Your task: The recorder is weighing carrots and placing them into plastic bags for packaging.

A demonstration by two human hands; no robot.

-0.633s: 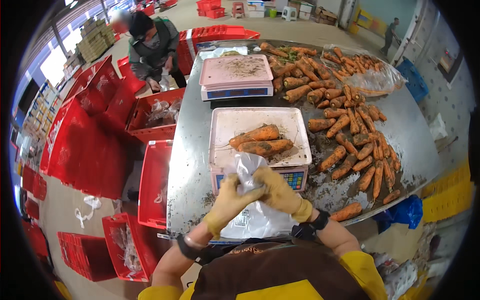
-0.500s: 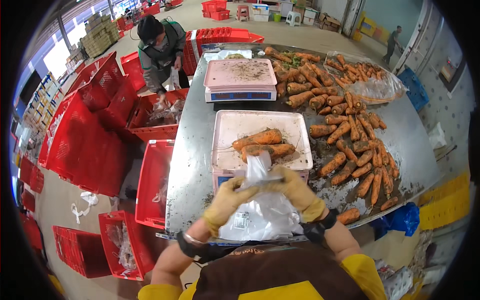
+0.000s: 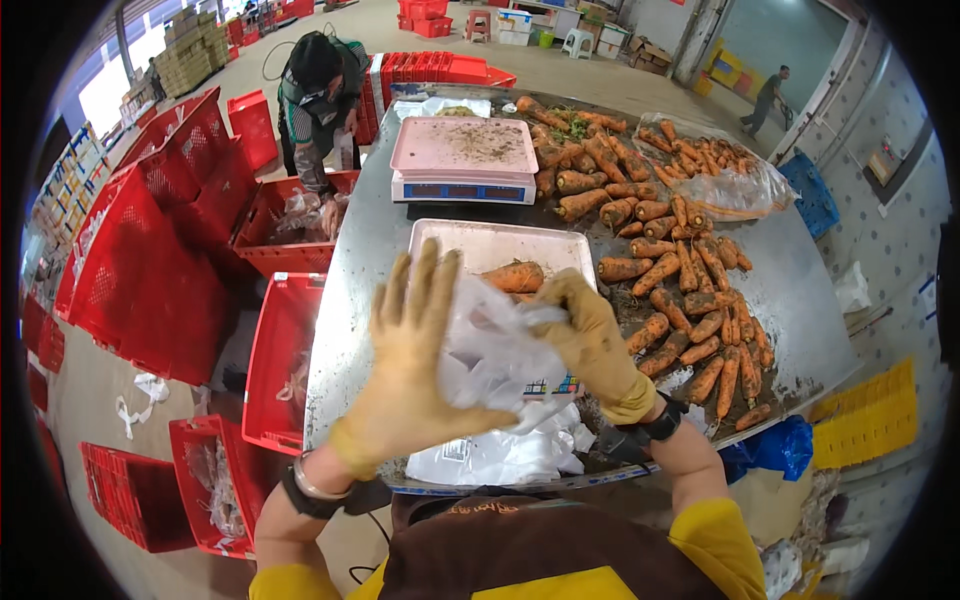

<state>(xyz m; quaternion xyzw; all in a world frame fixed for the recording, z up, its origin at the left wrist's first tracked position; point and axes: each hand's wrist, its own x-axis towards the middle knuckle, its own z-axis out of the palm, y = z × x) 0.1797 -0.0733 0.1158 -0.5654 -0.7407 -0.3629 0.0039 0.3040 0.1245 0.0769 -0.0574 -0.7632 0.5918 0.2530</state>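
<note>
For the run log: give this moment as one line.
left hand: flat against bag | right hand: gripping bag | scale: carrots on tray | table: loose carrots at right

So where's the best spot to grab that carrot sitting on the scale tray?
Probably round its thick middle, coming down from above. The carrot lies flat on the tray, lengthwise left to right, so fingers can close across its narrow width. The left hand and right hand are both busy with a clear plastic bag that hides the carrot's near side, so reaching over the top looks easiest.
</note>
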